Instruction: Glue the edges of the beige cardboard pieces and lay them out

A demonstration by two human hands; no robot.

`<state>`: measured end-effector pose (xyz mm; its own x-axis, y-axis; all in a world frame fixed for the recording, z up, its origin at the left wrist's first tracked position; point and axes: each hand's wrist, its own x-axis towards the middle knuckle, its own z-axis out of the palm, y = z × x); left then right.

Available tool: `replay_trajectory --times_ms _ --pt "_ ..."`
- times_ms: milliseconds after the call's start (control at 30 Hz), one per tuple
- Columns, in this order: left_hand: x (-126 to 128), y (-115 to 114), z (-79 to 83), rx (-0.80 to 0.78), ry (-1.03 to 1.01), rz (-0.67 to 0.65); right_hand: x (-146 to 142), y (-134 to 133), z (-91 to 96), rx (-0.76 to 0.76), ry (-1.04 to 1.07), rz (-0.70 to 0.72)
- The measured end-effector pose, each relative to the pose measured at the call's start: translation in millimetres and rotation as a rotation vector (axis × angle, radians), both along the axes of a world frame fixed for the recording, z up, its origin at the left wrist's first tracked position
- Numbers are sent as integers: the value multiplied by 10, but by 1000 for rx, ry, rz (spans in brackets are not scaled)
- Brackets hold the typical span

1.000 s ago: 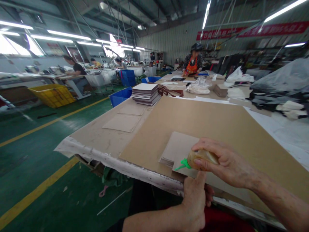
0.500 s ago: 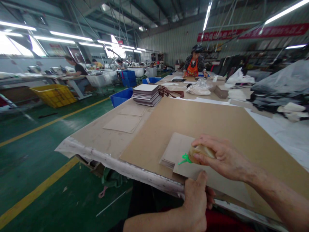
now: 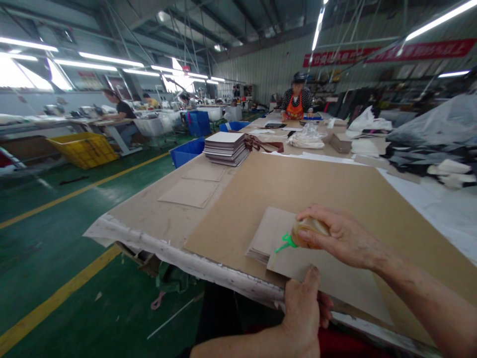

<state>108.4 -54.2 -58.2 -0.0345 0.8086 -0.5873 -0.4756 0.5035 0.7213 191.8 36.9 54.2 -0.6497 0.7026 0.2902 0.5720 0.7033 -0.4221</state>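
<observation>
My right hand [image 3: 331,231] is wrapped round a yellowish squeeze bottle [image 3: 310,232], which is tipped on its side. Its green nozzle [image 3: 286,243] points left, at the left edge of a flat grey-beige board [image 3: 335,281]. That board overhangs the front edge of the table slightly. My left hand [image 3: 303,303] pinches the board's near edge, thumb on top and fingers underneath. Partly beneath the board's left end lies a small stack of similar boards [image 3: 270,231]. All of this rests on a large brown sheet [image 3: 309,181].
Two thin boards [image 3: 188,191] lie on the table's left part. Behind them stands a tall stack of boards [image 3: 225,149] beside brown straps [image 3: 264,144]. A person in an orange apron [image 3: 295,107] is at the far end. Plastic-covered material [image 3: 432,134] is piled on the right.
The bottle and its nozzle have shifted very slightly along the board's left edge. My left hand keeps its grip. The far person's arms have moved.
</observation>
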Motion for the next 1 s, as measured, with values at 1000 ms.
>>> replay_trajectory --times_ms 1000 --pt "-19 12 -123 119 -28 -22 -7 625 46 172 -120 -205"
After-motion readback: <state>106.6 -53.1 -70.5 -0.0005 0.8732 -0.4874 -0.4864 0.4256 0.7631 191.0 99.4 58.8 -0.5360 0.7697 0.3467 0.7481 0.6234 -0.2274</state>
